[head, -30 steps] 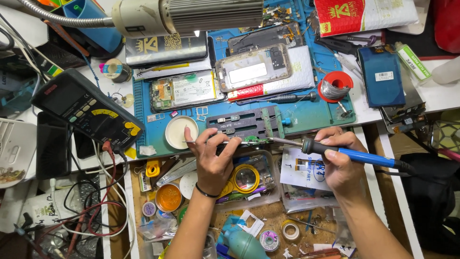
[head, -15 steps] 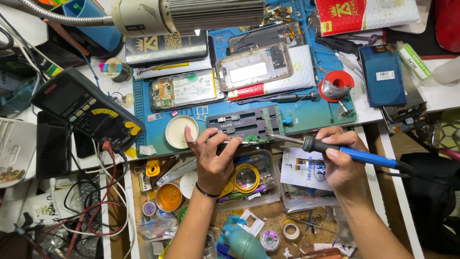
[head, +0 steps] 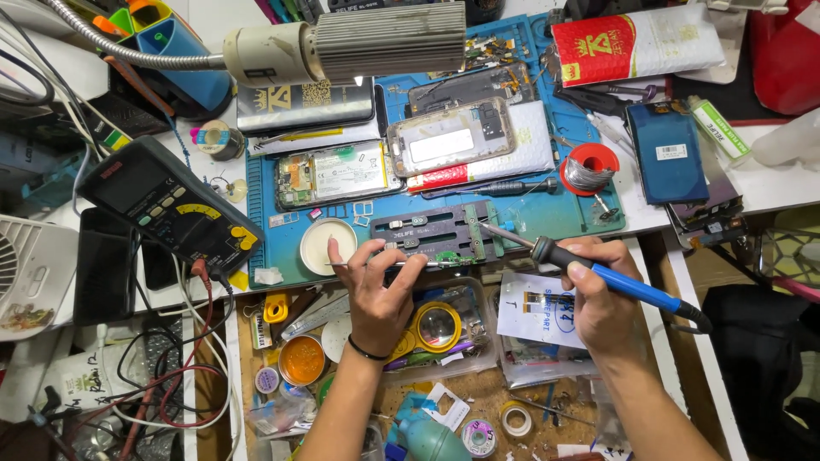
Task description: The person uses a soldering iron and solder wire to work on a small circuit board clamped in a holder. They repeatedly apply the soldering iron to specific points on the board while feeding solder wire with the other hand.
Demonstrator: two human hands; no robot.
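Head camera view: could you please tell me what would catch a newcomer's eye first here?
At the centre, the right hand holds a blue-handled soldering iron with its tip at a dark metal board holder on the blue work mat, while the left hand steadies thin tweezers at it. Above, a ribbed grey lamp head hangs on a flexible arm, and a black multimeter with a yellow dial lies to the left.
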